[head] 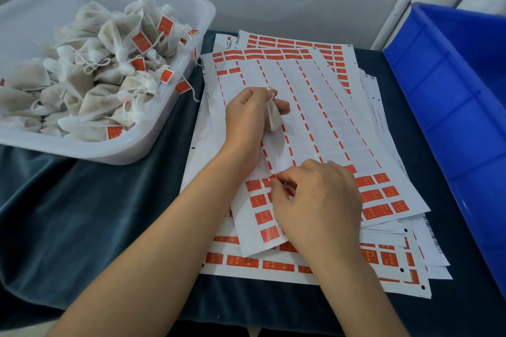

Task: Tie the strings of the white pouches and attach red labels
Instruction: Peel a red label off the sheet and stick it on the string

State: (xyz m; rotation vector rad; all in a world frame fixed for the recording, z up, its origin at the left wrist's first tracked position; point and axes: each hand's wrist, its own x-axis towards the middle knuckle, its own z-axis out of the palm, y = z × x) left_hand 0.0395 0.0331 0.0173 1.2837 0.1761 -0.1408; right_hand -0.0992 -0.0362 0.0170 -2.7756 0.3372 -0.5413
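Desk (82, 213), draped in dark teal cloth, carrying all items. Blue plastic crate (451, 90) at right edge, only partly in view. Translucent white tub (169, 117) at upper left, heaped with filled white pouches (90, 74), strings knotted, many bearing small red tags. Stack of label sheets (315, 107) fanned across centre of desk, between tub and crate; topmost sheet largely stripped, leaving thin red dashed strips on white backing, with rows of intact red labels (377, 194) along its near end and a few at its far end.

Left hand (246, 117) above middle of top sheet, fingers curled round a single white pouch (273, 120), neck of pouch and string end protruding upward between thumb and forefinger. Right hand (317, 200) nearer the camera, resting over the near label rows, thumb and forefinger pinched on the edge of one red label (275, 179), lifted slightly at the corner from its backing. Both forearms bare, entering from bottom of view. Pale wall behind; white frame uprights at upper right.
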